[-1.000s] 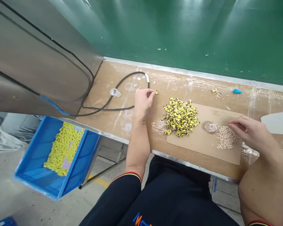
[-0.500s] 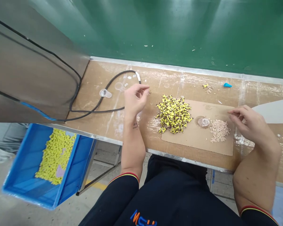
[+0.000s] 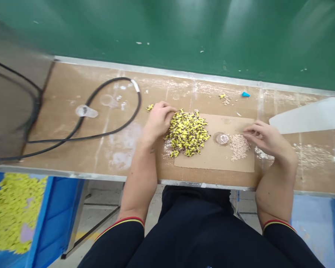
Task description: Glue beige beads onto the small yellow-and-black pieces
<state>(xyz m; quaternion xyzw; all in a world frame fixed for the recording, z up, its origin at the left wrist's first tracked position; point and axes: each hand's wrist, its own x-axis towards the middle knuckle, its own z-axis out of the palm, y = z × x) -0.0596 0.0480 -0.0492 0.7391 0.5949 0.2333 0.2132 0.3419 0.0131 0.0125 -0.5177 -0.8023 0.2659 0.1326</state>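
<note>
My left hand [image 3: 160, 118] is at the upper left edge of a heap of small yellow-and-black pieces [image 3: 188, 132]. Its fingers are bent together at the heap, and whatever is between the tips is hidden. A few more yellow pieces [image 3: 150, 107] lie just behind that hand. My right hand [image 3: 264, 137] hovers by the right side of a pile of tiny pale pieces [image 3: 239, 147], thumb and forefinger pinched; anything in the pinch is too small to make out. Between heap and pile, a small clear round dish [image 3: 222, 138] rests on a cardboard sheet [image 3: 212, 163].
A black cable [image 3: 114, 130] loops across the left of the bench, beside a small clear plastic cup [image 3: 86, 111]. At the back lie a blue cone-shaped cap [image 3: 245, 94] and scattered bits [image 3: 226, 99]. A white bottle [image 3: 309, 116] lies at right. A blue crate [image 3: 56, 212] holds yellow pieces below left.
My left hand has moved right, from beside the few yellow pieces to the heap's edge. My right hand has come slightly closer to the pale pile. The camera view has swung right.
</note>
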